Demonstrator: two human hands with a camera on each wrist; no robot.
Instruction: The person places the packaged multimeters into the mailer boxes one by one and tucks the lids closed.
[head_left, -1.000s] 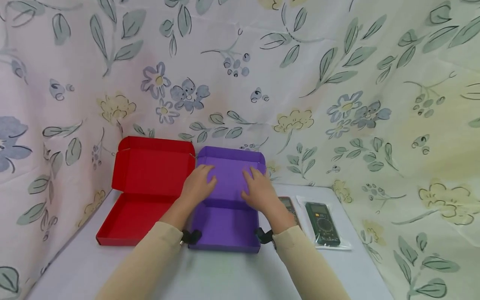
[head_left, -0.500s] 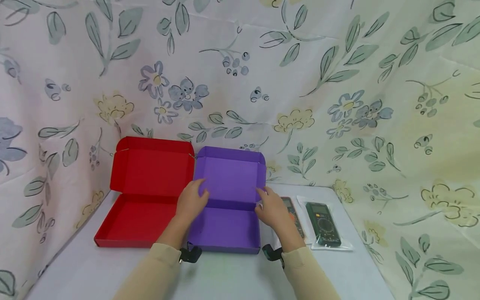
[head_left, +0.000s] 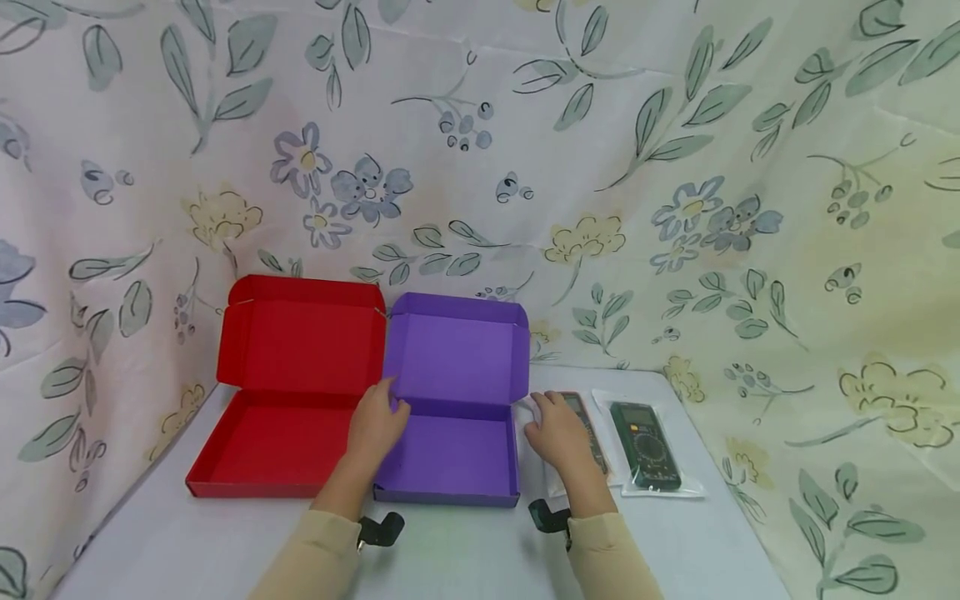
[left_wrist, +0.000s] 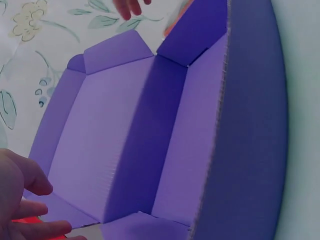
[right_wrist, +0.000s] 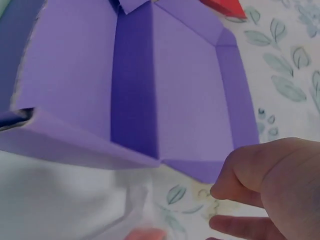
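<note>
An open purple cardboard box (head_left: 448, 450) stands with its lid raised against the back, both inner panels bare. My left hand (head_left: 375, 425) is at its left side, fingers relaxed and pointing toward the lid hinge; in the left wrist view those fingers (left_wrist: 37, 182) are beside the lid's side flap, and I cannot tell whether they touch it. Just right of the box, my right hand (head_left: 561, 429) hovers with loosely bent fingers and nothing in them. It partly hides a multimeter with an orange-red edge (head_left: 582, 408) in a clear bag.
An open red cardboard box (head_left: 300, 346) adjoins the purple one on the left, lid raised. On the right lies a green multimeter (head_left: 647, 450) in a clear plastic bag. A floral cloth (head_left: 480, 167) hangs behind the white table (head_left: 450, 550).
Both hands have drawn back from in front of the purple lid, moving down and apart to either side of the box. The boxes and multimeters have stayed in place.
</note>
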